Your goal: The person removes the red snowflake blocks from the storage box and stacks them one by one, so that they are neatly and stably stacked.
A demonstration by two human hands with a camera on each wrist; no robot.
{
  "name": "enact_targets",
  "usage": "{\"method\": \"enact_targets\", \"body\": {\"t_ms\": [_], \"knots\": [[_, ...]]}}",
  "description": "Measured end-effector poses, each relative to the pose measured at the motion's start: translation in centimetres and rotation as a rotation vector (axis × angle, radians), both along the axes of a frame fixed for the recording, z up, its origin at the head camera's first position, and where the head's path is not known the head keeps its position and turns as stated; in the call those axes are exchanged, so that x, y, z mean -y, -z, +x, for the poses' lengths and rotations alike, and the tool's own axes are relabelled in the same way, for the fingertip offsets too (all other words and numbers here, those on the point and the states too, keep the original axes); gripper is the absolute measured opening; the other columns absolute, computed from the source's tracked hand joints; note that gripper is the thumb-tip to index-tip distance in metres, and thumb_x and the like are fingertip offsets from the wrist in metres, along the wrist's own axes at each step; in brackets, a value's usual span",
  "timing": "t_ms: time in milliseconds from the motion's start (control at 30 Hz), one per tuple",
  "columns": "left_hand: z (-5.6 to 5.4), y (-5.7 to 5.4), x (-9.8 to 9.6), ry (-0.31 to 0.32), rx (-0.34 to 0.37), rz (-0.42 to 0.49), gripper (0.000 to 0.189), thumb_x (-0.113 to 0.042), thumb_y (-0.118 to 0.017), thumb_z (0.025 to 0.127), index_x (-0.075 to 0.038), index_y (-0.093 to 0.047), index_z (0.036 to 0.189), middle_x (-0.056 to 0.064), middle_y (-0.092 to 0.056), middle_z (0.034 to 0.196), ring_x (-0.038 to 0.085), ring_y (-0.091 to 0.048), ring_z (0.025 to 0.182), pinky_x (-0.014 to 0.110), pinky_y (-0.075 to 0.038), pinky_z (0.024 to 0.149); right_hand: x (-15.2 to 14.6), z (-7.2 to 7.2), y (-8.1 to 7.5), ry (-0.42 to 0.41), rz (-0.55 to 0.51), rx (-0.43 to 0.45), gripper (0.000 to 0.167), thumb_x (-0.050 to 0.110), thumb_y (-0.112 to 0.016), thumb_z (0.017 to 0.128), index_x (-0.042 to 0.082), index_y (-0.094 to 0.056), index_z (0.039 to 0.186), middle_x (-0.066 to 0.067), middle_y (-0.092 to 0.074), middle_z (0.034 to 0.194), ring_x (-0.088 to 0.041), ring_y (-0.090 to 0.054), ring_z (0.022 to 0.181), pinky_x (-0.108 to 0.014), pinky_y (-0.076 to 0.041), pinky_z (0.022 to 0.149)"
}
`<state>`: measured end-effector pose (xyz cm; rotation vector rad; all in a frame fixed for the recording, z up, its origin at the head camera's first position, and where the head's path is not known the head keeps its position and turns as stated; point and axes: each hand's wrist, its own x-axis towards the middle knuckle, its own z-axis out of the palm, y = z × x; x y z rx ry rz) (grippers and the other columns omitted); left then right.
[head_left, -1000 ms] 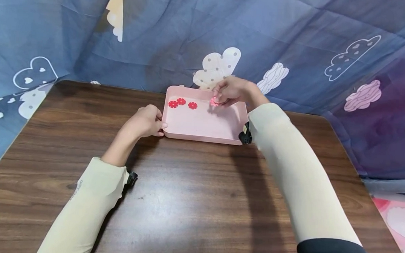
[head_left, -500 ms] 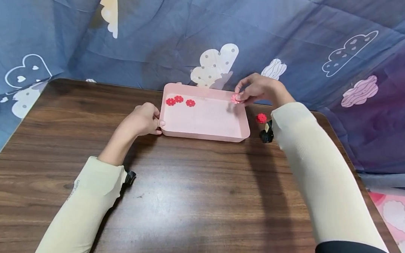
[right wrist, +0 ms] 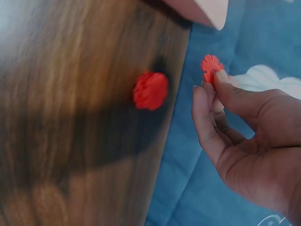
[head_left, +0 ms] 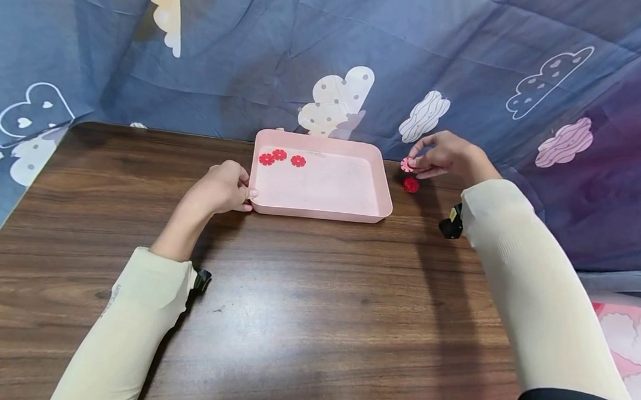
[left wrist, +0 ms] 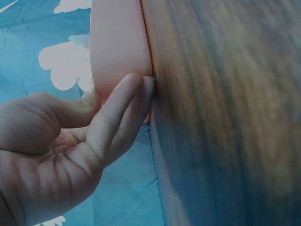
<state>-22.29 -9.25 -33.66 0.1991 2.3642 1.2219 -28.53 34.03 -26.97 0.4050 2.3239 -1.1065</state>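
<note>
A pink tray [head_left: 320,214] stands on the tabletop [head_left: 306,283] near its far edge, in front of a blue patterned curtain [head_left: 223,82]. The left hand [head_left: 222,187] grips the tray's near left corner, thumb over the rim and fingers against the outer wall. The right hand [head_left: 445,156], to the right of the tray, pinches one red flower-shaped piece [head_left: 407,164] between thumb and fingers; only its lower part is covered by the grasp. A cluster of red flower pieces [head_left: 410,185] sits on the tabletop just beside that hand; its count cannot be told. Three loose red pieces [head_left: 298,161] lie inside the tray toward its far left, two touching or nearly so, the third slightly apart. Risks noted: the pinched piece is small, thin and held by a small area, so a loosened thumb could let it fall; close to the far edge, it could be lost between tabletop and curtain. A low pass of the right hand could knock the cluster and scatter it. A pull by the left hand at the corner could turn the tray and slide the loose pieces.
</note>
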Motion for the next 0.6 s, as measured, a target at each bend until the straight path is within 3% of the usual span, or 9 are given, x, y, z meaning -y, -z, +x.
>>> {"method": "enact_targets", "body": {"t_ms": [433, 600], "knots": [[0.0, 0.1, 0.0, 0.003, 0.001, 0.005, 0.022, 0.004, -0.057, 0.104, 0.018, -0.063, 0.119, 0.026, -0.062, 0.113, 0.011, -0.070, 0.077, 0.028, -0.072, 0.081, -2.5, 1.4, 2.0, 0.095, -0.054, 0.017, 0.023, -0.011, -0.054, 0.105, -0.004, -0.051, 0.127, 0.001, -0.071, 0.081, -0.009, -0.072, 0.075, -0.030, -0.073, 0.077], [0.0, 0.1, 0.0, 0.004, 0.001, 0.014, 0.021, 0.004, -0.058, 0.104, 0.019, -0.063, 0.119, 0.025, -0.062, 0.112, 0.011, -0.070, 0.076, 0.026, -0.071, 0.080, -2.9, 1.7, 2.6, 0.096, -0.089, -0.006, 0.018, -0.012, -0.055, 0.104, -0.004, -0.056, 0.121, -0.001, -0.071, 0.083, -0.009, -0.073, 0.075, -0.030, -0.072, 0.077]]}}
